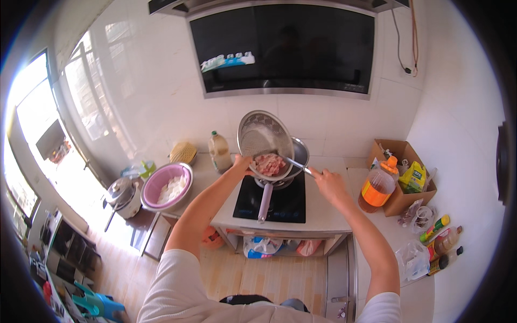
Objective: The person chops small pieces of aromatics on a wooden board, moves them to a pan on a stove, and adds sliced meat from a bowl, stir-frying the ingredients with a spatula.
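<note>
My left hand (243, 166) grips the rim of a perforated stainless-steel colander (258, 135), tilted over a pan. Cut raw meat (268, 164) lies at the colander's lower side. In my right hand (328, 183) is the metal handle of a cooking utensil (298, 163); its head reaches into the colander beside the meat and is partly hidden. Behind and below the colander, the pan (301, 153) sits on a black induction cooktop (268, 206), its pale handle (264, 202) pointing towards me. The colander covers most of the pan's inside.
Left of the cooktop stand an oil bottle (220, 151) and a pink basket (151, 187) of white pieces in a steel bowl. A rice cooker (123, 198) is farther left. To the right are a large orange-capped jug (377, 185) and a cardboard box (404, 198). A range hood (282, 48) hangs above.
</note>
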A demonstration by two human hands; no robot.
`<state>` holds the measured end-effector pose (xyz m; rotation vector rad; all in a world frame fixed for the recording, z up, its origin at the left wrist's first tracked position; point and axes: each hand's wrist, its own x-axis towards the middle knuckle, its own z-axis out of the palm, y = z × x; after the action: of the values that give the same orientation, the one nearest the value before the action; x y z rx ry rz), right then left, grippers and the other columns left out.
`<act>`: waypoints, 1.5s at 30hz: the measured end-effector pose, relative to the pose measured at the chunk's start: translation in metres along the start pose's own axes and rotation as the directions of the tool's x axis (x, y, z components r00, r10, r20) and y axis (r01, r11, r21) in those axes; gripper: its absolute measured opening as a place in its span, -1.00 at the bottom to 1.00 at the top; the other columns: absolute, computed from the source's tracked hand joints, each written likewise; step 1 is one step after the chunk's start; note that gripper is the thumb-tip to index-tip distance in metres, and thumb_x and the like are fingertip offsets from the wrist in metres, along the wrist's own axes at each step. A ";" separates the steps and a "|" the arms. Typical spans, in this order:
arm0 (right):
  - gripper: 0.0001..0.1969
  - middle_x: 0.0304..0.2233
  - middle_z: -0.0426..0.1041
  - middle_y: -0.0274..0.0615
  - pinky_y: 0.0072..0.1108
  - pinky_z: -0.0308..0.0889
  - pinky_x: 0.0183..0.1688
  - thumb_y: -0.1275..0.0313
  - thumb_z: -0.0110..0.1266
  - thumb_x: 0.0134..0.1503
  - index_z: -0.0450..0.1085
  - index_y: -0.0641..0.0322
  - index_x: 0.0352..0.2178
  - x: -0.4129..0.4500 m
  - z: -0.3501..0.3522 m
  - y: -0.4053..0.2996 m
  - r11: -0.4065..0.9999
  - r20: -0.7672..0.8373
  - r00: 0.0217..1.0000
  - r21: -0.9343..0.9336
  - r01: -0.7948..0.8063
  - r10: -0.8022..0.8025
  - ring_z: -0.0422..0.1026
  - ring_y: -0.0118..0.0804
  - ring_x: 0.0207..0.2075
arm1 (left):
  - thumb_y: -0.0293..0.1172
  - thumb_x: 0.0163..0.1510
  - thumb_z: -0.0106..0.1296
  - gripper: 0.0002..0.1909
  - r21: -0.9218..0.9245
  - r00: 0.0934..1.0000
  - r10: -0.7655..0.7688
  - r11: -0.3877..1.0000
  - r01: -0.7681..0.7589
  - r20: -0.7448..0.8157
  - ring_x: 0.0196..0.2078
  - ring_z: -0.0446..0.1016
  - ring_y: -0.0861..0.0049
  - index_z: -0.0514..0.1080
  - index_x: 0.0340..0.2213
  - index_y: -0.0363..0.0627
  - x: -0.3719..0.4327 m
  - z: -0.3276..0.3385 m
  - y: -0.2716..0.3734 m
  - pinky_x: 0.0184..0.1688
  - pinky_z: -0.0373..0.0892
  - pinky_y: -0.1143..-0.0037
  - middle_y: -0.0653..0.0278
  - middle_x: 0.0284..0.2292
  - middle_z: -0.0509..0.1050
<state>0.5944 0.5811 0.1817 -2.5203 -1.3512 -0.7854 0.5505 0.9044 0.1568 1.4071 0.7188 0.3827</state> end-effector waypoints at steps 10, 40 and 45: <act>-0.62 -0.64 0.33 -0.10 -0.48 0.30 -0.60 0.56 -0.16 -0.10 0.22 0.19 -0.16 0.004 0.025 0.047 0.999 0.084 0.997 -0.042 0.005 -0.001 0.39 -0.19 -0.62 | -0.35 -0.12 -0.18 -0.53 0.648 0.944 0.269 0.757 -0.084 -0.193 -0.29 0.39 0.06 0.05 -0.11 -0.08 0.038 0.081 -0.016 -0.21 0.27 0.28 -0.06 -0.35 0.40; -0.70 -0.69 0.31 -0.14 -0.49 0.25 -0.66 0.49 -0.10 -0.08 0.28 0.17 -0.23 -0.016 0.003 0.046 0.999 -0.012 0.999 0.011 -0.030 0.030 0.38 -0.23 -0.61 | -0.57 -0.14 -0.15 -0.27 0.442 0.868 0.495 0.785 -0.434 -0.028 -0.20 0.32 0.11 -0.19 0.03 0.19 0.014 0.044 -0.002 -0.26 0.31 0.29 -0.01 -0.20 0.27; -0.78 -0.70 0.30 -0.20 -0.57 0.25 -0.68 0.51 -0.12 -0.13 0.34 0.22 -0.36 -0.012 0.020 0.070 0.978 0.001 1.000 -0.210 0.005 -0.005 0.37 -0.32 -0.64 | -0.60 -0.15 -0.19 -0.24 0.804 0.681 0.728 0.448 -0.391 -0.075 -0.28 0.33 -0.03 -0.21 0.05 0.23 -0.017 0.077 0.019 -0.24 0.26 0.21 -0.11 -0.24 0.30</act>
<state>0.6537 0.5400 0.1647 -2.6750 -1.3399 -0.9765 0.5919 0.8389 0.1797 2.4373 0.7446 1.0626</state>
